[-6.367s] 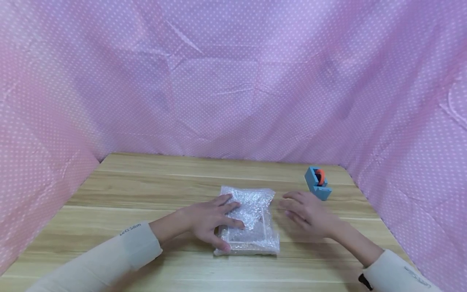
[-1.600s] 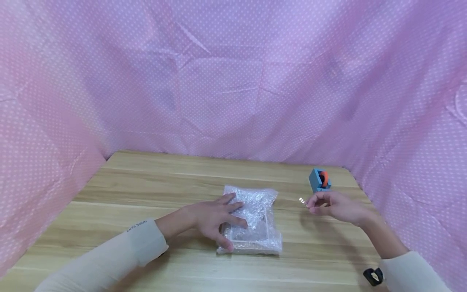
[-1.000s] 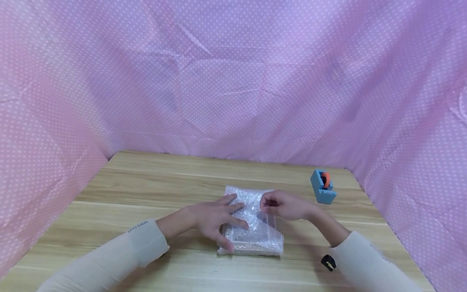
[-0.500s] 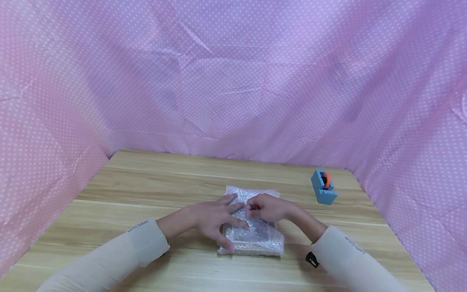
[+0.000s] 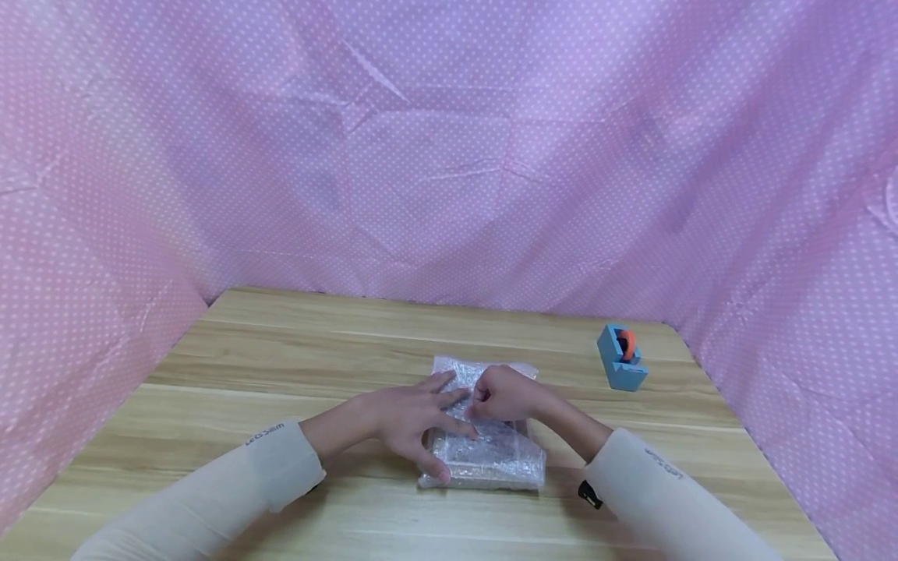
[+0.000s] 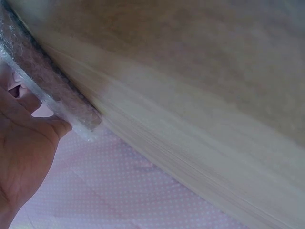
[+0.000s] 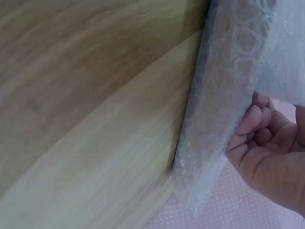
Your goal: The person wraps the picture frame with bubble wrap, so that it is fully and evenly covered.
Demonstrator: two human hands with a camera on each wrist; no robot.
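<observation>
A flat, frame-like object wrapped in bubble wrap (image 5: 491,467) lies on the wooden table in the head view. My left hand (image 5: 414,425) rests spread over its left side, fingers straight and thumb near the front edge. In the left wrist view the left hand (image 6: 28,143) touches the wrap's edge. My right hand (image 5: 508,393), fingers curled, presses on the upper middle of the package, close to the left fingertips. The right wrist view has the curled fingers of the right hand (image 7: 271,157) against the bubble wrap (image 7: 214,95). No tape shows at the right fingertips now.
A blue tape dispenser (image 5: 617,366) with an orange tape core stands at the back right of the wooden table (image 5: 316,343). Pink polka-dot cloth (image 5: 449,195) hangs behind and on both sides.
My right hand pinched a short clear tape strip by the dispenser, then carried it left onto the package. It now presses there with curled fingers. The left hand stays on the wrap.
</observation>
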